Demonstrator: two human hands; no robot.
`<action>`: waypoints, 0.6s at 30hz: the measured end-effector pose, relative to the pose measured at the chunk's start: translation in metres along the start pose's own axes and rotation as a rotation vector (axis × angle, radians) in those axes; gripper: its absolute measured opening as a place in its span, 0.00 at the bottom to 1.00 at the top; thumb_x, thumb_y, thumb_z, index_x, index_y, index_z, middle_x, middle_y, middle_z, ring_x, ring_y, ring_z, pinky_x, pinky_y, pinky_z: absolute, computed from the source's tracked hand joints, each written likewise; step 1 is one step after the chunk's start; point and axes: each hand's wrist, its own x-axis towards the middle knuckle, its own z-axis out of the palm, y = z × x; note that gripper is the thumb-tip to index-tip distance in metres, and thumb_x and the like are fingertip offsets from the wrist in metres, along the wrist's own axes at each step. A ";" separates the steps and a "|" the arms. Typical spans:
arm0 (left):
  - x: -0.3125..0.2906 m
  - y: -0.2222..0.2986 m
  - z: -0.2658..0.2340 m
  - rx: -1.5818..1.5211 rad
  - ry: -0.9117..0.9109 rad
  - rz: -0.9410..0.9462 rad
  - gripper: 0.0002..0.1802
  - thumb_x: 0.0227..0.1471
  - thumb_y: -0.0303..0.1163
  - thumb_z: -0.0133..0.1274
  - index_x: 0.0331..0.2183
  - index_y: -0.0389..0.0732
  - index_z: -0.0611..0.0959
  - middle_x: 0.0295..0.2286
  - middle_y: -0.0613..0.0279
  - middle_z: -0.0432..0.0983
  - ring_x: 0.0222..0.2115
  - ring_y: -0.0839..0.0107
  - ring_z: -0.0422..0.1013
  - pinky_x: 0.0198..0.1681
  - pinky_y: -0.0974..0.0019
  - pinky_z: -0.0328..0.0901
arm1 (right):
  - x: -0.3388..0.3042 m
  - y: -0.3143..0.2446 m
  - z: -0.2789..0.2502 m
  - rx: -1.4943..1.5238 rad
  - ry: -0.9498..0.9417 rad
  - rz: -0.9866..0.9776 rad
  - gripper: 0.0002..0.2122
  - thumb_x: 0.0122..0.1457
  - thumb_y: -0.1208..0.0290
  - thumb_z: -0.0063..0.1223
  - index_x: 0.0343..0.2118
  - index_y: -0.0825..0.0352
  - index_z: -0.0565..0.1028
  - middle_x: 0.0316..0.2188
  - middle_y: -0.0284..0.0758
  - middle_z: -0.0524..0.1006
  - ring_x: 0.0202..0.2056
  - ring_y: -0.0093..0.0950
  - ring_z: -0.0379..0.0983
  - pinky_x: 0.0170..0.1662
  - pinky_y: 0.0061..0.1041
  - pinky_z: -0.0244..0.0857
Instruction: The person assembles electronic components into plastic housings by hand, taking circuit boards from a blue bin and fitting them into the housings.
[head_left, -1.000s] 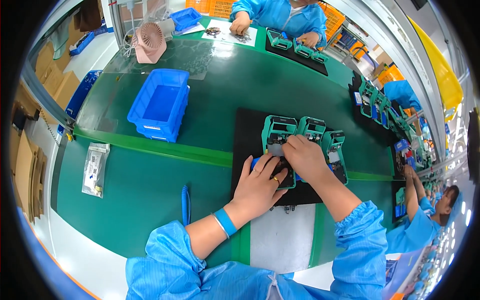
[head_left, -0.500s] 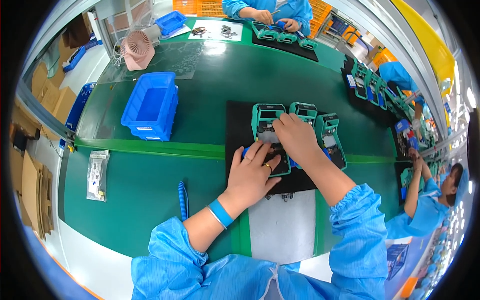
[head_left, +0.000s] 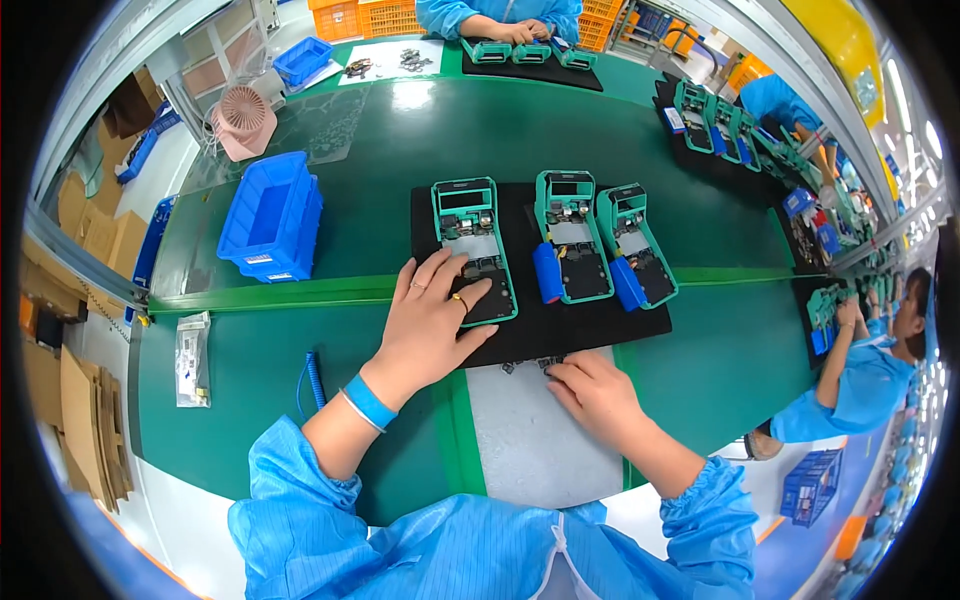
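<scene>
Three green device housings with dark boards inside lie on a black mat (head_left: pixel 520 290). My left hand (head_left: pixel 425 315) rests over the lower half of the left housing (head_left: pixel 492 275), fingers spread and thumb by its lower edge; that part is mostly hidden. In the middle housing (head_left: pixel 585 270) and the right housing (head_left: pixel 650 270) the insides show, each with a blue block (head_left: pixel 548 272) at its left side. At the mat's near edge my right hand (head_left: pixel 600 395) has thumb and fingertips close together at several small dark parts (head_left: pixel 520 366). Whatever is between those fingertips is too small to tell.
A grey sheet (head_left: pixel 530 450) lies under the small parts. To the left are stacked blue bins (head_left: pixel 268 220), a clear plastic bag (head_left: pixel 193 360), a coiled blue cord (head_left: pixel 312 380) and a pink fan (head_left: pixel 243 115). Co-workers handle similar housings across the table and at the right.
My right hand has left the left housing and come down to the small parts. The left housing sits farther left on the mat, with my left hand still on it. The whole view has shifted.
</scene>
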 end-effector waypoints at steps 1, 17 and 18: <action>0.003 0.004 0.000 -0.008 0.020 -0.006 0.27 0.48 0.43 0.63 0.51 0.47 0.81 0.56 0.56 0.67 0.62 0.52 0.57 0.64 0.40 0.50 | 0.000 -0.001 0.002 0.004 0.007 0.003 0.07 0.51 0.74 0.63 0.34 0.63 0.79 0.33 0.32 0.75 0.36 0.33 0.76 0.36 0.30 0.73; 0.091 0.059 0.073 0.032 -0.115 0.187 0.31 0.49 0.48 0.62 0.53 0.47 0.80 0.50 0.53 0.69 0.55 0.54 0.62 0.63 0.48 0.54 | 0.005 -0.002 0.003 -0.156 -0.124 -0.040 0.04 0.49 0.74 0.56 0.27 0.66 0.74 0.25 0.35 0.72 0.30 0.34 0.75 0.30 0.31 0.72; 0.089 0.057 0.070 0.037 -0.111 0.196 0.30 0.49 0.47 0.63 0.53 0.47 0.81 0.48 0.55 0.69 0.53 0.56 0.64 0.62 0.49 0.55 | 0.007 -0.003 0.001 -0.227 -0.179 -0.077 0.05 0.46 0.75 0.56 0.27 0.67 0.74 0.25 0.35 0.73 0.29 0.35 0.76 0.30 0.31 0.72</action>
